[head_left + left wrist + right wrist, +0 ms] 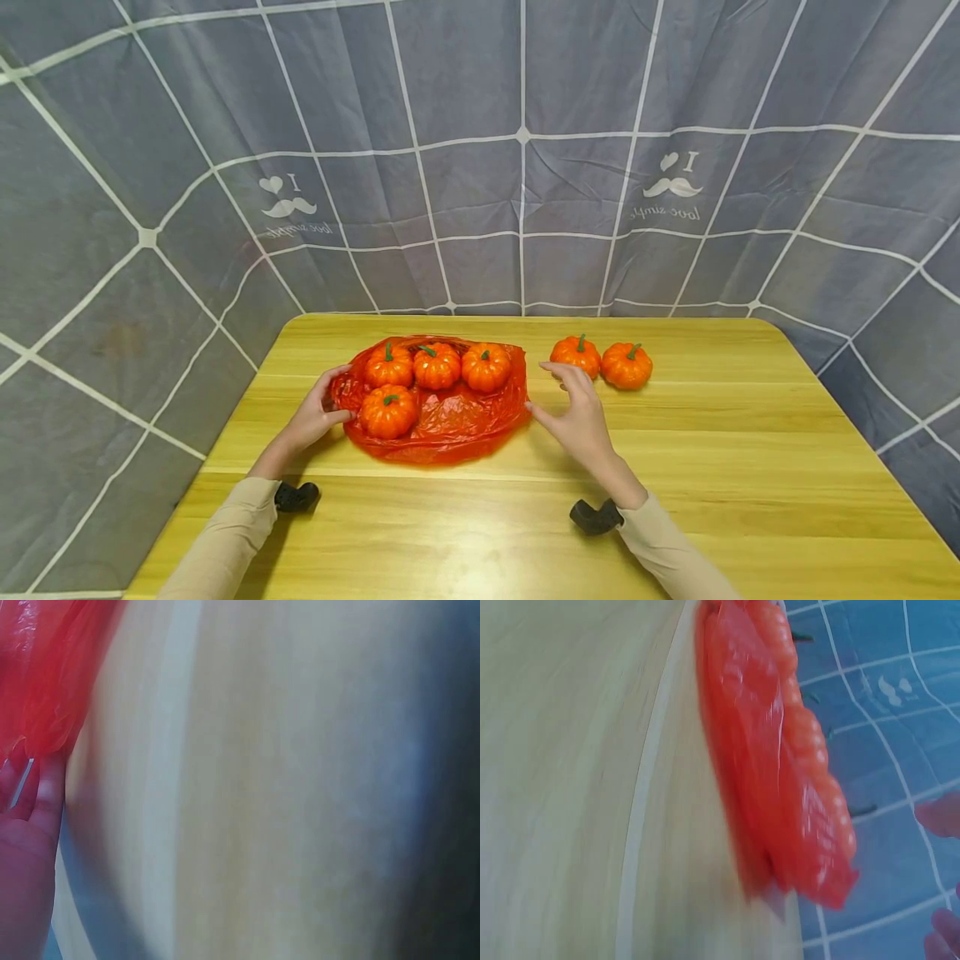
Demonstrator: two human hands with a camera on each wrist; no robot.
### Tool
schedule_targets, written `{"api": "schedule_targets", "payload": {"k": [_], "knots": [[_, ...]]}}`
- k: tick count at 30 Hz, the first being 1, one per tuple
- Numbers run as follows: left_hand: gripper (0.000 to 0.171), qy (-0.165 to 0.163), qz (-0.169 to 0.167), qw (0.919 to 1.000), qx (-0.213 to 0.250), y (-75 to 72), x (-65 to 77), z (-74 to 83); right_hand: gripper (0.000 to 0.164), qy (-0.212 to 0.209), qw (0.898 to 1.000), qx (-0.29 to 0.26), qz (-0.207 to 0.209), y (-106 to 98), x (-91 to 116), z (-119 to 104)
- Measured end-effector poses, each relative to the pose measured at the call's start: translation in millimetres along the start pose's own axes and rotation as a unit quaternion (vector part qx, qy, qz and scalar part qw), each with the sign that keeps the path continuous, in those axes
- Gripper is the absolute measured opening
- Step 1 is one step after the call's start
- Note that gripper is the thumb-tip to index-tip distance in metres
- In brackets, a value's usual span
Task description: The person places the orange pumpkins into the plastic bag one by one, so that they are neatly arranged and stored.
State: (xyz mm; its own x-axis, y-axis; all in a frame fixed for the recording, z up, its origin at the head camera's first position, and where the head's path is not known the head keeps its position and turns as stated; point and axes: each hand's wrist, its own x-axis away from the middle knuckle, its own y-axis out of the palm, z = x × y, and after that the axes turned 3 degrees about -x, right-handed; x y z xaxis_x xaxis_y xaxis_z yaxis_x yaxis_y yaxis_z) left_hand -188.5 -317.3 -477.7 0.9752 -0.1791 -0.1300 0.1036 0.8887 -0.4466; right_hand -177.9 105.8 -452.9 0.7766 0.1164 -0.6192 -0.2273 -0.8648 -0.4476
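A crinkled red plastic bag (457,425) lies spread on the wooden table, its rim raised. Inside it, three small orange pumpkins (437,366) with green stems form a back row, and another pumpkin (388,411) sits in front at the left. My left hand (318,417) touches the bag's left end, thumb and fingers parted; in the left wrist view its fingertips (46,772) meet the red film. At the bag's right end my right hand (581,421) has thumb and fingers spread, the thumb close to the rim. Nothing is in its grasp.
Two more pumpkins, one (576,357) partly behind my right fingers and another (627,366) beside it, stand on the table (712,467) at the back right. A grey curtain (480,200) with white lines hangs behind the table's far edge.
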Motion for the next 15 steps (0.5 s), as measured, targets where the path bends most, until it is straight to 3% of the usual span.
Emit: {"api": "schedule_targets", "payload": {"k": [15], "knots": [[0.075,0.001,-0.002,1.0000,0.009,0.1,0.7,0.8,0.062,0.023,0.998,0.039,0.034,-40,8,29]]}}
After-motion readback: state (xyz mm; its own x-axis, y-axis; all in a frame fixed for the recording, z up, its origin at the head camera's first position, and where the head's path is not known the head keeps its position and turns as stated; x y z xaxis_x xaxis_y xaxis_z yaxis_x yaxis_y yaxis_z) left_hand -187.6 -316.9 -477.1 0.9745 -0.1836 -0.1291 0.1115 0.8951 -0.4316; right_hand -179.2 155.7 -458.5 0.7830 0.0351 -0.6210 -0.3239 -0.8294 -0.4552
